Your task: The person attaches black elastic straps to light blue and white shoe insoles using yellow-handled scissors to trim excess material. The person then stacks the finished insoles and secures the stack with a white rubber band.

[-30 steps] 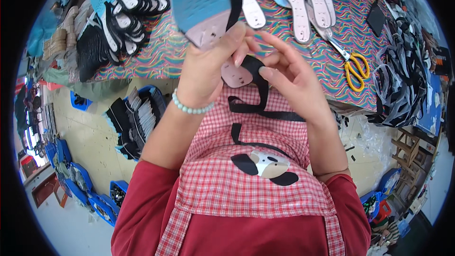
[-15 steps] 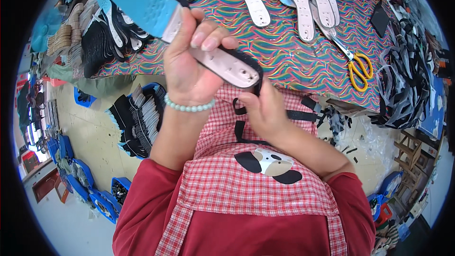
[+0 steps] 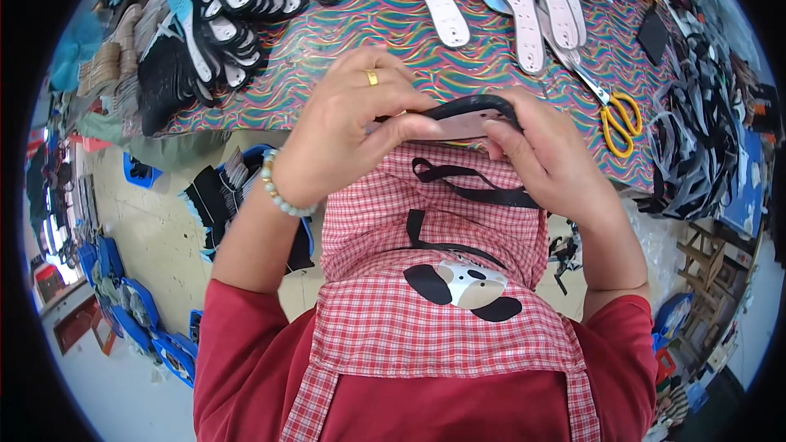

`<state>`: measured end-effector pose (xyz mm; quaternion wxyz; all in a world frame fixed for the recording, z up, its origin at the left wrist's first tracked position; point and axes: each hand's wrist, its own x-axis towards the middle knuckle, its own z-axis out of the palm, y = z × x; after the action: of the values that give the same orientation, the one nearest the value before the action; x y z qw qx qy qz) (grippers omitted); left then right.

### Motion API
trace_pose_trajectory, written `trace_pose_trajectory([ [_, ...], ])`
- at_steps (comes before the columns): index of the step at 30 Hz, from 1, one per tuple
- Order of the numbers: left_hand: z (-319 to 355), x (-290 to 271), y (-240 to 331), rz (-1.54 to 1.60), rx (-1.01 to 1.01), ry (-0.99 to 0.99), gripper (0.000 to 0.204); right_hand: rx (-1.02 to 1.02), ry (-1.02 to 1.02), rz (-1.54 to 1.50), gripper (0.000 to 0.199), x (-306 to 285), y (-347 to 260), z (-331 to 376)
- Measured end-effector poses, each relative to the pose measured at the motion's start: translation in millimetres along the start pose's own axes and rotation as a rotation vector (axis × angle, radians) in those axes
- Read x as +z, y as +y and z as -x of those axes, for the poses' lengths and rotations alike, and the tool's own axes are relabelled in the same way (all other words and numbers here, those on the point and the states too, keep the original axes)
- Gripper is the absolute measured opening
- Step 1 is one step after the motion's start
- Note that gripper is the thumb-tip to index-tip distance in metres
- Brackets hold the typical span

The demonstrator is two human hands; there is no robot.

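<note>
Both my hands hold one shoe insole (image 3: 465, 125) just off the table's near edge. Its pale pinkish heel part shows between my thumbs, with a black strip (image 3: 479, 105) running along its upper edge. My left hand (image 3: 352, 110) is wrapped round one end, its thumb pressing the pale face. My right hand (image 3: 544, 143) grips the heel end between thumb and fingers. The rest of the insole is hidden behind my left hand. A loose length of black band (image 3: 483, 192) lies over the checked apron on my lap, below my right hand.
The table (image 3: 327, 49) has a wavy multicoloured cover. Blue-and-white insoles (image 3: 442, 8) lie at its back, more with black edging (image 3: 196, 49) at left. Yellow-handled scissors (image 3: 618, 119) and a heap of black strips (image 3: 704, 139) are at right. Blue bins (image 3: 168, 352) stand on the floor.
The insole has turned and dropped nearer my lap, its blue toe part now hidden. My left hand has turned over, back upward; my right hand has moved up and right onto the heel end.
</note>
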<state>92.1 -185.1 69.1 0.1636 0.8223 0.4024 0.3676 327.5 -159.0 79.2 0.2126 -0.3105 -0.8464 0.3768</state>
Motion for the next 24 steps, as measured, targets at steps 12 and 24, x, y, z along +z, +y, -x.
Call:
trace_pose_trajectory([
  [12,2,21,44,0.865,-0.625,0.031,0.040,-0.008,0.618,-0.393,0.014,23,-1,8],
  [24,-12,49,27,0.993,-0.398,0.434,0.029,-0.064,0.734,-0.434,0.015,66,-4,-17],
])
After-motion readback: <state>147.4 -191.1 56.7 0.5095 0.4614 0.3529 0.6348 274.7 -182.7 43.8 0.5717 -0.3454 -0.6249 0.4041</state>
